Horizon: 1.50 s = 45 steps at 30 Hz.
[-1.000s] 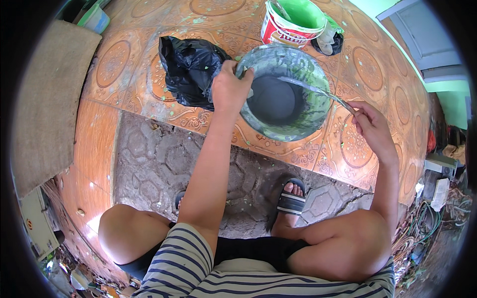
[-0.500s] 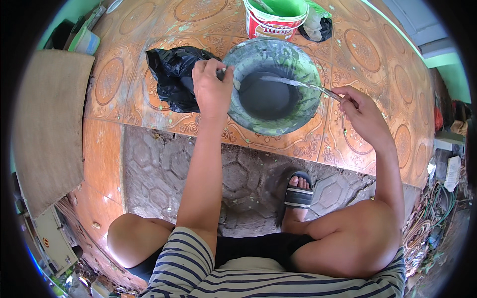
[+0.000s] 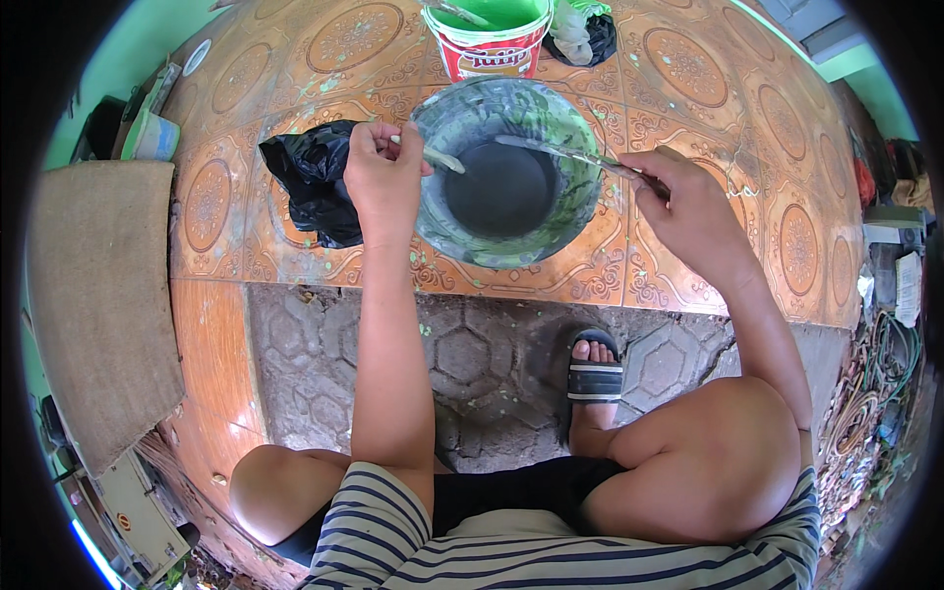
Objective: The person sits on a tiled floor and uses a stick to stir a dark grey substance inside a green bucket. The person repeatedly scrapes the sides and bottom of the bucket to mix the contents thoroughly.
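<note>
A round basin (image 3: 585,182), smeared grey and green, stands on the tiled ledge and holds dark grey liquid or paste (image 3: 501,192). My right hand (image 3: 683,202) is closed on the dark handle of a knife (image 3: 580,155). Its long narrow blade, coated pale grey, reaches over the basin from the right. Above the basin's left rim, my left hand (image 3: 385,182) pinches a short pale stick-like piece (image 3: 442,159), whose exact kind I cannot make out. A crumpled black plastic bag (image 3: 315,187) lies just left of that hand, partly behind it.
Behind the basin stands a red and white bucket (image 3: 489,44), green inside, with a stick in it. Beside it is a black and pale plastic bag (image 3: 582,37). A brown board (image 3: 103,305) lies at the left; coiled cords (image 3: 865,383) lie at the far right.
The view has shifted, so the basin and bucket appear further left. The left-hand piece now points into the basin, showing more of its length. The knife stays over the basin, its blade lying flatter.
</note>
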Available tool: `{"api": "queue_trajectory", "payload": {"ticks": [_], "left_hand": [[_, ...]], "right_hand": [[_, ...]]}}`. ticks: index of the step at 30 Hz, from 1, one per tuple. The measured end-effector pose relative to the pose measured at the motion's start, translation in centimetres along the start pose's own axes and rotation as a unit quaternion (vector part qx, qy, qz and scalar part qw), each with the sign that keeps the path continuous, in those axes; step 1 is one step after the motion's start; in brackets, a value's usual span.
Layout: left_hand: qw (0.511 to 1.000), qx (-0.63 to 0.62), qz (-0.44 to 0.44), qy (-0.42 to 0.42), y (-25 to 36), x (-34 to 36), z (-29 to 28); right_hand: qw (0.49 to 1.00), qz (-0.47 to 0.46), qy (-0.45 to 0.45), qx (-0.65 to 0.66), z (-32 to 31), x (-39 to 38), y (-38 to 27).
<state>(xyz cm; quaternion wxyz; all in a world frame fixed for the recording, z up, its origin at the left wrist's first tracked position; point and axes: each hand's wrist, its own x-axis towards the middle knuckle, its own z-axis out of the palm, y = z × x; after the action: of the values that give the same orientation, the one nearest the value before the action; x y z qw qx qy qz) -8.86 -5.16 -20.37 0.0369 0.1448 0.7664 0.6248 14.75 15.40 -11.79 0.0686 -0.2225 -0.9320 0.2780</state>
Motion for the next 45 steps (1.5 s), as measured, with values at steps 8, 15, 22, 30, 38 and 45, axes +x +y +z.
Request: {"api": "queue_trajectory", "payload": {"ticks": [8, 15, 22, 30, 38, 45], "left_hand": [[0.998, -0.038, -0.049, -0.012, 0.9, -0.6, 0.9], [0.996, -0.059, -0.066, -0.019, 0.8, -0.6, 1.5], [0.993, -0.085, -0.078, -0.014, 0.0, -0.4, 1.3], [0.989, -0.106, -0.103, 0.002, -1.0, -0.2, 1.0], [0.993, -0.079, -0.091, 0.006, -0.7, 0.3, 0.3], [0.989, -0.092, -0.104, -0.040, 0.1, 0.3, 0.5]], "right_hand": [[0.994, -0.085, 0.015, -0.065, 3.0, -0.5, -0.4], [0.989, -0.102, -0.003, -0.104, 4.0, -0.9, -0.5], [0.984, -0.153, 0.017, -0.090, 4.7, -1.2, -0.5], [0.982, -0.148, -0.036, -0.116, 3.7, -2.0, -1.2], [0.980, -0.151, 0.002, -0.131, 2.4, -2.2, -1.3], [0.973, -0.156, 0.001, -0.172, 4.0, -0.8, -1.1]]}}
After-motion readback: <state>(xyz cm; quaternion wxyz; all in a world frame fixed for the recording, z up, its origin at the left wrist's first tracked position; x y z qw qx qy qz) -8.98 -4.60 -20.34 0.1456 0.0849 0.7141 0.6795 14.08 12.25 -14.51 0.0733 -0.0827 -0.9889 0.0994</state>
